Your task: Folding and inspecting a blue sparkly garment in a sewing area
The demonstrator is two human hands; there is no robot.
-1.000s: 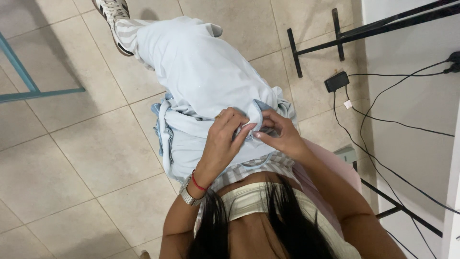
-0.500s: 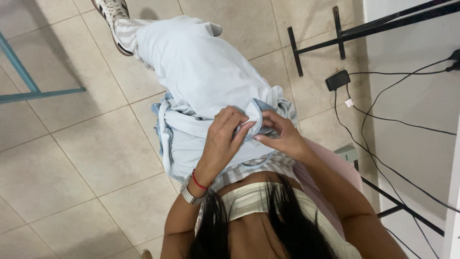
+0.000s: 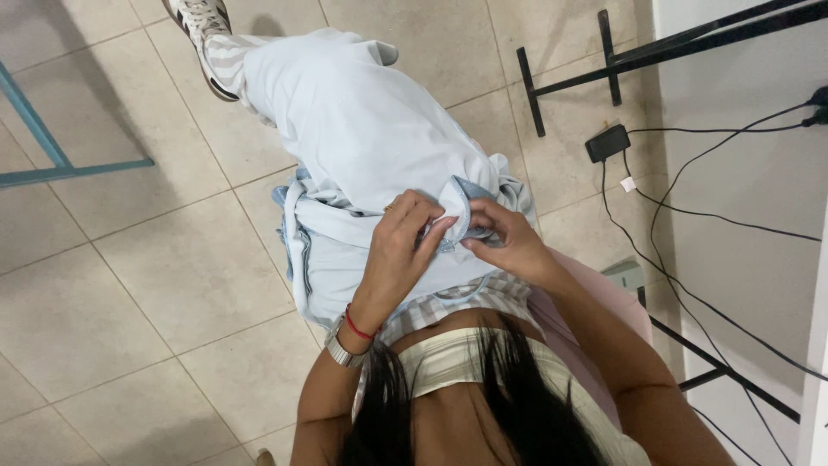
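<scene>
Pale-blue garment point(image 3: 362, 138) on my lap; left hand point(image 3: 404, 250) and right hand point(image 3: 507, 246) both pinch its collar point(image 3: 464, 197), adapter point(image 3: 607, 142) on floor at 2 o'clock.

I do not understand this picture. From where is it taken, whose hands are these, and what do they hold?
The camera sits on a seated person's head and looks down, so you see their own body and lap. The left hand and right hand both pinch a fold of pale blue cloth that lies over the lap and an outstretched leg. The left wrist wears a watch and a red string. Below is a tiled floor, with a sneaker at the top, and black cables and a power adapter on the right.
</scene>
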